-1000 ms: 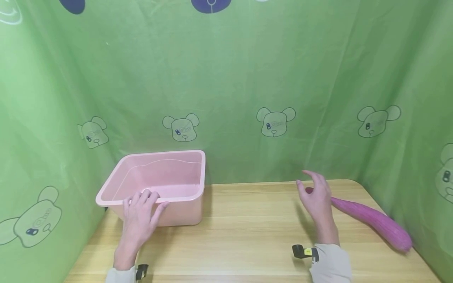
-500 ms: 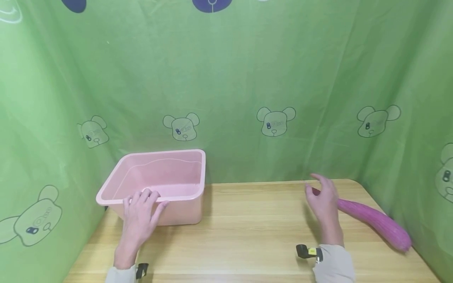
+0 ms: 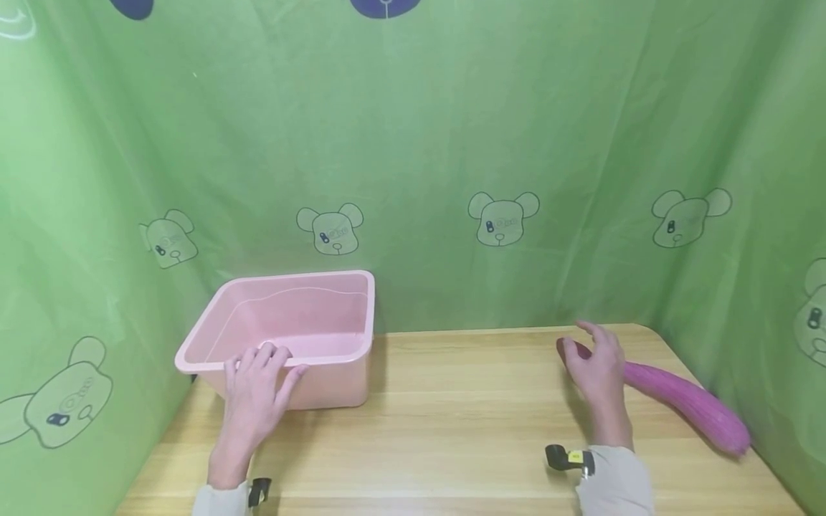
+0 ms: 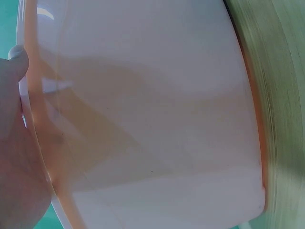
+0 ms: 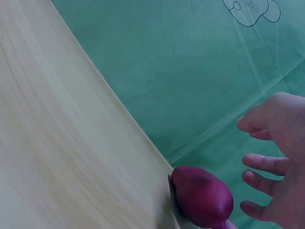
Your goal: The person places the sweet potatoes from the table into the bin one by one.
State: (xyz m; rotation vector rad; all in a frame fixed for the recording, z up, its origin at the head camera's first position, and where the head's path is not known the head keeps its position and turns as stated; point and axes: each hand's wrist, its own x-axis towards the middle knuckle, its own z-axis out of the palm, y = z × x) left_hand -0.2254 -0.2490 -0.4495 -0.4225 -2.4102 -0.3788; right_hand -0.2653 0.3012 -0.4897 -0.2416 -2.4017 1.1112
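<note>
On the left of the table stands a pink plastic tub, open at the top. My left hand grips its near rim, fingers over the edge and thumb on the outside. In the left wrist view the tub's wall takes up most of the picture, with part of the hand at the rim. A long purple eggplant lies slantwise on the right. Above its dark red far end hovers my right hand, fingers spread and apart from it. The right wrist view shows a gap between the eggplant and the fingers.
A light wooden table carries everything. Green curtain with bear-head prints hangs behind and along both sides, close to the tub's far side and the eggplant's near end.
My right hand has moved a little to the right and down, over the eggplant's far part, uncovering more of its dark tip. The left hand and tub stay in place.
</note>
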